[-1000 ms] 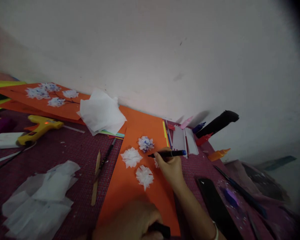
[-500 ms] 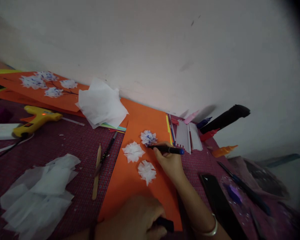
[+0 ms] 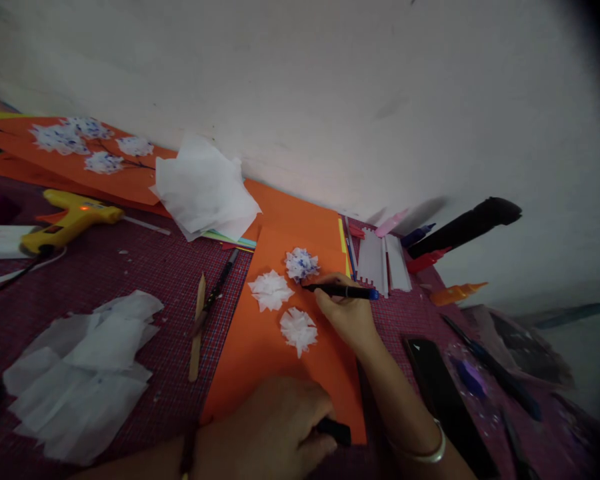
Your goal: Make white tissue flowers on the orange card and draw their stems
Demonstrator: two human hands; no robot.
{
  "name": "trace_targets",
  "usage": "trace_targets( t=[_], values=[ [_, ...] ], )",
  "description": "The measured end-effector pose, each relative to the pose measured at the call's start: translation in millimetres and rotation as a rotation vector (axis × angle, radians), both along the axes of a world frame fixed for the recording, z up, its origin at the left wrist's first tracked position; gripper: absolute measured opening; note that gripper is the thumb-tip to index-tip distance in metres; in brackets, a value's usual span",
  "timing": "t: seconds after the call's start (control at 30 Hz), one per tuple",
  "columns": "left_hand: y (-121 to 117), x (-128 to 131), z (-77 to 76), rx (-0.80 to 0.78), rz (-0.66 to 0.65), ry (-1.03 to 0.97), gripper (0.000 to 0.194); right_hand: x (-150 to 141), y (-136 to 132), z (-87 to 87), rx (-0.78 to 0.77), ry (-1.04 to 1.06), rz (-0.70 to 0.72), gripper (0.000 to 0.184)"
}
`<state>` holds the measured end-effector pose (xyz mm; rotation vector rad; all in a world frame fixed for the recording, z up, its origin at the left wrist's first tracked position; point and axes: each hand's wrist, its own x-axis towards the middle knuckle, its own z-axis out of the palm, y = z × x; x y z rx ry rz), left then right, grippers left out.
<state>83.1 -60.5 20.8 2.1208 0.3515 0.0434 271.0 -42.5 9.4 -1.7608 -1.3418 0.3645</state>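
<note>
My right hand [image 3: 349, 313] grips a black marker [image 3: 340, 291] with a blue end, its tip beside the lower edge of a blue-specked white paper flower [image 3: 301, 264]. Two plain white paper flowers lie close by on the orange sheet [image 3: 250, 360]: one on the left [image 3: 271, 291], one lower down [image 3: 299, 330]. Across the sheet's near end rests my left hand [image 3: 275, 427], closed around a black marker cap [image 3: 334, 431]. Whether the marker tip touches the flower or the sheet, I cannot tell.
Left are a yellow glue gun [image 3: 70, 220], white tissue pieces [image 3: 85, 380], a pointed wooden stick [image 3: 197, 333] and a dark pen [image 3: 223, 277]. Tissue squares [image 3: 205, 190] lie beyond, near another flowered orange sheet [image 3: 130, 177]. A phone [image 3: 445, 400] and an orange tube [image 3: 457, 293] are at right.
The view has shifted slightly, so most things sit higher in it. The marker tip has moved slightly off the specked flower's lower edge. Both hands keep their holds.
</note>
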Motion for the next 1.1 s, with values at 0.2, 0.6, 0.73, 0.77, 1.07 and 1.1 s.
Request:
trace_targets(
  t=[0.2, 0.6, 0.73, 0.77, 1.07, 1.1],
  values=[
    [1, 0, 1.7, 0.006, -0.031, -0.017, 0.009, 2, -8, 3.8, -0.047, -0.051, 0.022, 0.006],
    [-2, 1, -2.4, -0.024, -0.005, -0.096, 0.013, 6, -22, 5.2, -0.063, -0.054, 0.066, 0.012],
    [-2, 1, -3.2, -0.022, 0.002, -0.092, 0.013, 6, -28, 6.2, -0.06, -0.058, 0.077, 0.012],
    [-2, 1, -3.0, -0.022, 0.001, -0.093, 0.013, 6, -30, 7.2, -0.065, -0.062, 0.081, 0.012],
    [-3, 0, -3.4, -0.006, 0.005, -0.104, 0.013, -4, -51, 18.7, -0.082, -0.096, 0.048, 0.011],
    [-3, 0, -3.6, 0.002, 0.003, -0.105, 0.013, -5, -53, 19.6, -0.082, -0.094, 0.047, 0.012]
  ],
)
